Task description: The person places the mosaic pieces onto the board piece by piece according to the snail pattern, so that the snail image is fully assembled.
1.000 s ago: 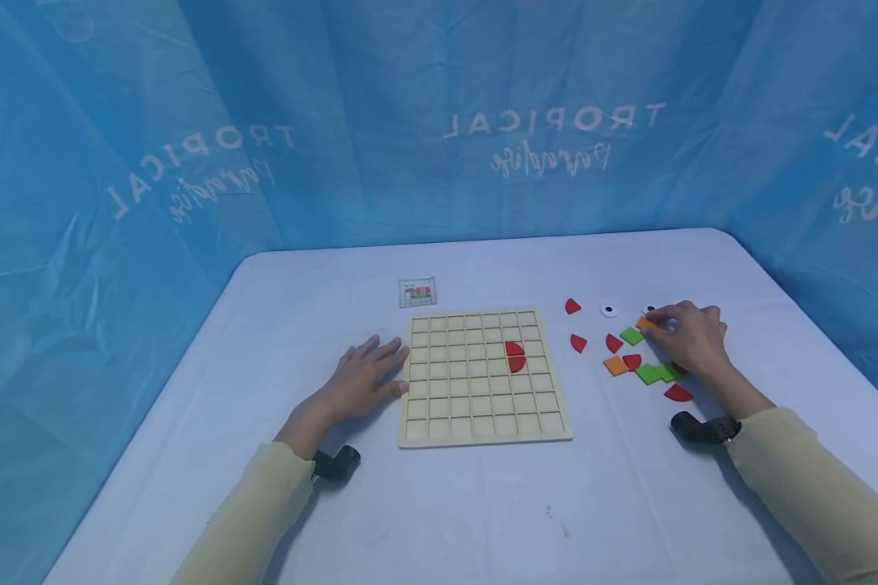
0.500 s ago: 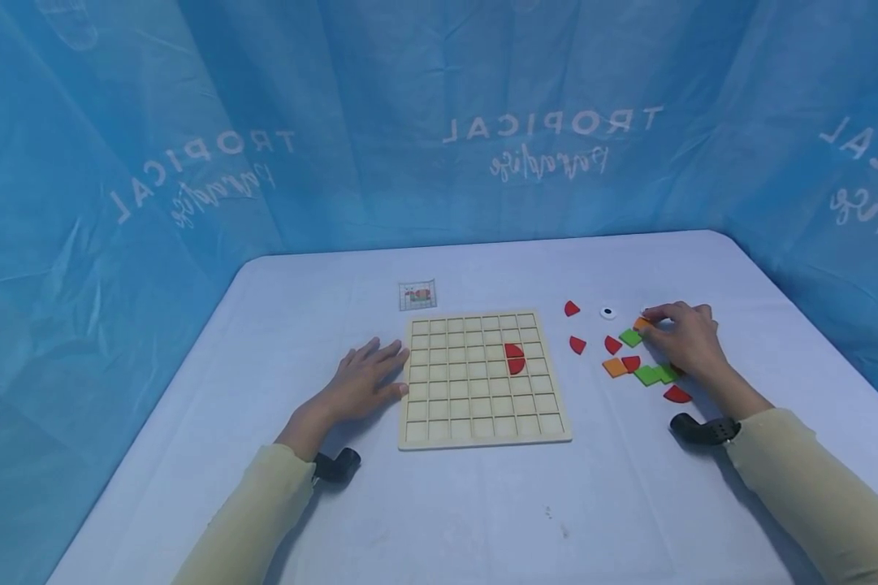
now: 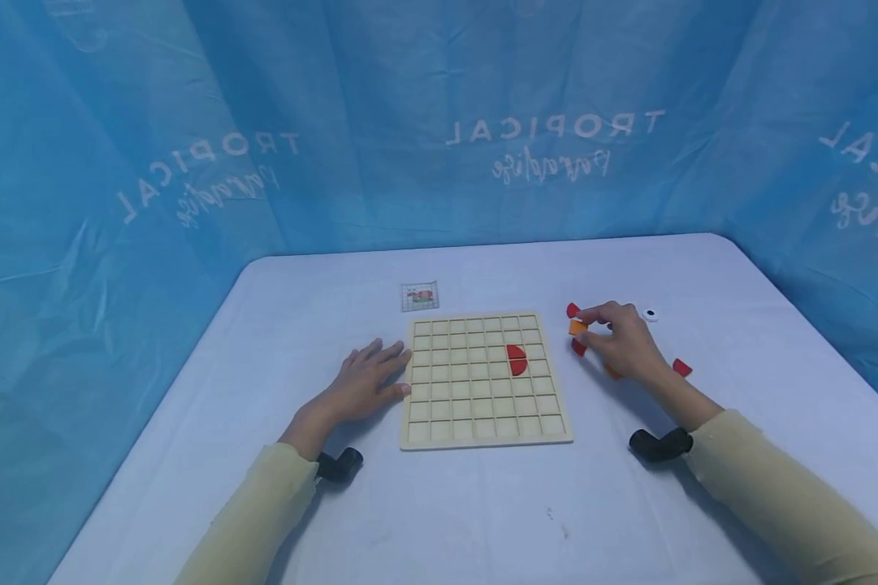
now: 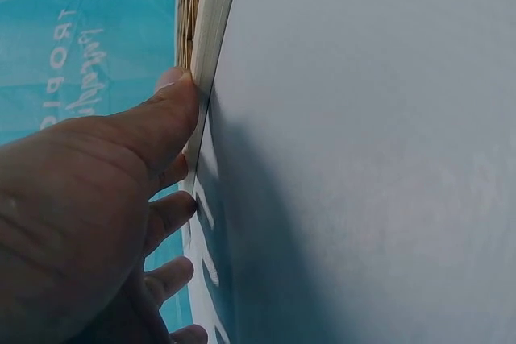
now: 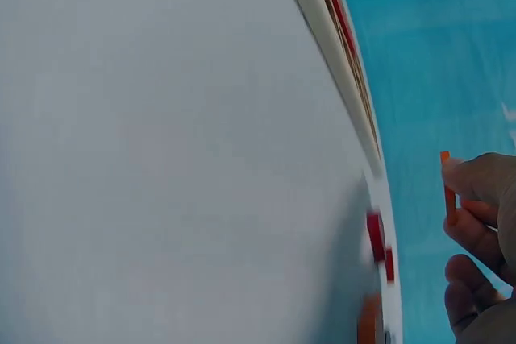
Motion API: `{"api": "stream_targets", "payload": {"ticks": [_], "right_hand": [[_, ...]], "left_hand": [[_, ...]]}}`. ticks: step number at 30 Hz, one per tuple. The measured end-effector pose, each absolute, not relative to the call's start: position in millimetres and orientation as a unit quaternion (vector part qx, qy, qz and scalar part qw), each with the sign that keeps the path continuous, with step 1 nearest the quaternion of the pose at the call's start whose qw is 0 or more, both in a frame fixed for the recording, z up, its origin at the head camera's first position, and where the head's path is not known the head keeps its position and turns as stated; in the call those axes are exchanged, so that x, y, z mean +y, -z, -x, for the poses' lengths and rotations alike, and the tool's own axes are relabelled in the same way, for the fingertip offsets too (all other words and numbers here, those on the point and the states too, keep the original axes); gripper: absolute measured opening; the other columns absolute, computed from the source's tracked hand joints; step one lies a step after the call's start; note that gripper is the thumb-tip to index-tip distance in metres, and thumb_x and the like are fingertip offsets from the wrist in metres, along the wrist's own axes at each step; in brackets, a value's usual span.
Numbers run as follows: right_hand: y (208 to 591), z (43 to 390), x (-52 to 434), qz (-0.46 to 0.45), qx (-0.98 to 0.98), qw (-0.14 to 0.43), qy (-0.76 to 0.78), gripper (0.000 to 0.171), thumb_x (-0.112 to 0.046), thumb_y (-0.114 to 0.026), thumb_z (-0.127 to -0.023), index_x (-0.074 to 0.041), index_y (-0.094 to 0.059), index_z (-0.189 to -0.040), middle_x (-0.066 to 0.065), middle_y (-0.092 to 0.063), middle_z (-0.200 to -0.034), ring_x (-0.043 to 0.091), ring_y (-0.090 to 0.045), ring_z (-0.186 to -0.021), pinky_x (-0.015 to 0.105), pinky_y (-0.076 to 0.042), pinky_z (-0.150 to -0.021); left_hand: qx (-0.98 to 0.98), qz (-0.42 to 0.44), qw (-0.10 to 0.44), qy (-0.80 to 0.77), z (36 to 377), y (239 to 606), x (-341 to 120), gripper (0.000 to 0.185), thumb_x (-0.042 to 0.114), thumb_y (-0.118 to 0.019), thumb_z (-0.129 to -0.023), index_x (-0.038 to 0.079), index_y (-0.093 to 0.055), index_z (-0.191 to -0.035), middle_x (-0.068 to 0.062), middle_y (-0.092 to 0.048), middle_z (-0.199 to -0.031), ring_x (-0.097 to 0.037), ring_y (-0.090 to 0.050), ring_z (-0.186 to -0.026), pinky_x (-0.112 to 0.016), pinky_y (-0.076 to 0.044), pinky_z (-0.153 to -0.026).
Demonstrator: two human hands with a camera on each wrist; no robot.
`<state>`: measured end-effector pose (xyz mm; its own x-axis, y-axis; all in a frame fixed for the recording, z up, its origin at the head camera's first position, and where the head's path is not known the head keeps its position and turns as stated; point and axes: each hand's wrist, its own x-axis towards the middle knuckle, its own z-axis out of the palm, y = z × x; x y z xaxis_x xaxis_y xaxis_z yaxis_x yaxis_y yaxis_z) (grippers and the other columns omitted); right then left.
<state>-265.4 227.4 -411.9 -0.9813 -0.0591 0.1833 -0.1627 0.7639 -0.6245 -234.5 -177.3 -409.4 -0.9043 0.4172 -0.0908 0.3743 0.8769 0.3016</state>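
My right hand [image 3: 624,341] pinches an orange square tile [image 3: 577,327] between thumb and fingertips. In the right wrist view the tile [image 5: 448,187] stands edge-on, lifted off the table. Beneath and around that hand lie red quarter-round tiles [image 3: 579,348] and another orange tile [image 3: 612,371], partly covered. My left hand [image 3: 365,382] lies with fingers spread at the left edge of the wooden grid board [image 3: 468,406]. Its thumb touches the board's edge [image 4: 211,34] in the left wrist view. Two red quarter-round tiles [image 3: 516,360] sit together in the board's right part.
A small picture card [image 3: 420,296] lies behind the board. To the right of my right hand are a white eye disc [image 3: 650,315] and a red tile [image 3: 682,368]. My right hand and forearm hide other pieces. Blue curtains [image 3: 409,162] hang behind the white table [image 3: 468,512].
My right hand has lifted the orange tile and carried it left, toward the board. The eye disc on the right is now uncovered. My left hand has stayed in place.
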Motion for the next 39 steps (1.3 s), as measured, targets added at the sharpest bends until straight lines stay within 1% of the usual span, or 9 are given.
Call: {"api": "stream_targets", "payload": {"ticks": [3,7,11,15,19,27,33,39], "right_hand": [[411.0,266.0,206.8,-0.101,-0.931,0.082,-0.340,0.033,-0.013,-0.068,-0.084,-0.006,-0.066,-0.116,0.012,-0.064,-0.113,0.028,-0.046,-0.108,0.048,-0.044,-0.091],[410.4,264.9,181.1,-0.143,-0.920,0.077,-0.358,0.033,-0.013,-0.069,-0.083,-0.006,-0.066,-0.115,0.010,-0.067,-0.109,0.026,-0.050,-0.106,0.046,-0.045,-0.091],[411.4,264.0,157.6,-0.165,-0.911,0.070,-0.371,0.032,-0.015,-0.072,-0.082,-0.008,-0.068,-0.113,0.007,-0.066,-0.105,0.024,-0.050,-0.103,0.040,-0.046,-0.086],[413.7,267.0,141.4,-0.187,-0.907,0.071,-0.370,0.029,-0.014,-0.071,-0.082,-0.010,-0.069,-0.112,0.006,-0.067,-0.102,0.022,-0.049,-0.100,0.036,-0.045,-0.081],[416.4,271.5,134.2,-0.198,-0.907,0.061,-0.366,0.030,-0.015,-0.071,-0.082,-0.010,-0.069,-0.112,0.005,-0.067,-0.104,0.021,-0.049,-0.101,0.034,-0.046,-0.080],[418.6,277.9,128.7,-0.197,-0.918,0.041,-0.342,0.030,-0.017,-0.073,-0.081,-0.010,-0.070,-0.111,0.003,-0.067,-0.106,0.021,-0.045,-0.100,0.032,-0.042,-0.079],[421.5,279.5,128.0,-0.217,-0.920,0.044,-0.324,0.028,-0.016,-0.073,-0.082,-0.010,-0.070,-0.109,0.004,-0.067,-0.108,0.022,-0.044,-0.098,0.030,-0.040,-0.076],[421.9,279.1,126.3,-0.222,-0.921,0.045,-0.316,0.027,-0.019,-0.073,-0.082,-0.011,-0.071,-0.108,0.003,-0.068,-0.110,0.021,-0.043,-0.095,0.029,-0.039,-0.073]], "left_hand": [[0.966,-0.205,0.081,-0.137,234.7,408.1,-175.0,0.062,0.043,-0.052,-0.094,0.018,-0.033,-0.147,-0.005,-0.025,-0.157,-0.037,-0.011,-0.147,-0.061,-0.007,-0.117],[0.966,-0.205,0.081,-0.137,234.7,407.6,-172.9,0.062,0.044,-0.051,-0.094,0.019,-0.033,-0.147,-0.005,-0.025,-0.157,-0.037,-0.011,-0.147,-0.061,-0.007,-0.117],[0.967,-0.202,0.082,-0.136,235.3,408.4,-172.7,0.062,0.045,-0.051,-0.094,0.020,-0.033,-0.148,-0.003,-0.025,-0.158,-0.036,-0.010,-0.148,-0.060,-0.007,-0.118],[0.967,-0.201,0.081,-0.135,235.6,409.1,-173.3,0.062,0.045,-0.051,-0.094,0.020,-0.033,-0.148,-0.004,-0.025,-0.158,-0.036,-0.011,-0.147,-0.060,-0.007,-0.118],[0.965,-0.203,0.083,-0.141,235.1,408.8,-173.1,0.061,0.044,-0.051,-0.095,0.019,-0.033,-0.148,-0.004,-0.025,-0.158,-0.036,-0.011,-0.147,-0.060,-0.006,-0.118],[0.967,-0.203,0.073,-0.133,234.7,409.0,-175.0,0.061,0.043,-0.052,-0.094,0.019,-0.034,-0.147,-0.004,-0.026,-0.157,-0.037,-0.012,-0.147,-0.061,-0.008,-0.117],[0.967,-0.204,0.072,-0.137,234.4,410.4,-176.9,0.061,0.043,-0.052,-0.094,0.019,-0.034,-0.147,-0.004,-0.026,-0.157,-0.037,-0.012,-0.147,-0.061,-0.008,-0.117],[0.966,-0.203,0.072,-0.143,234.3,412.2,-177.9,0.061,0.044,-0.052,-0.094,0.020,-0.034,-0.147,-0.004,-0.026,-0.157,-0.036,-0.011,-0.147,-0.060,-0.007,-0.117]]}}
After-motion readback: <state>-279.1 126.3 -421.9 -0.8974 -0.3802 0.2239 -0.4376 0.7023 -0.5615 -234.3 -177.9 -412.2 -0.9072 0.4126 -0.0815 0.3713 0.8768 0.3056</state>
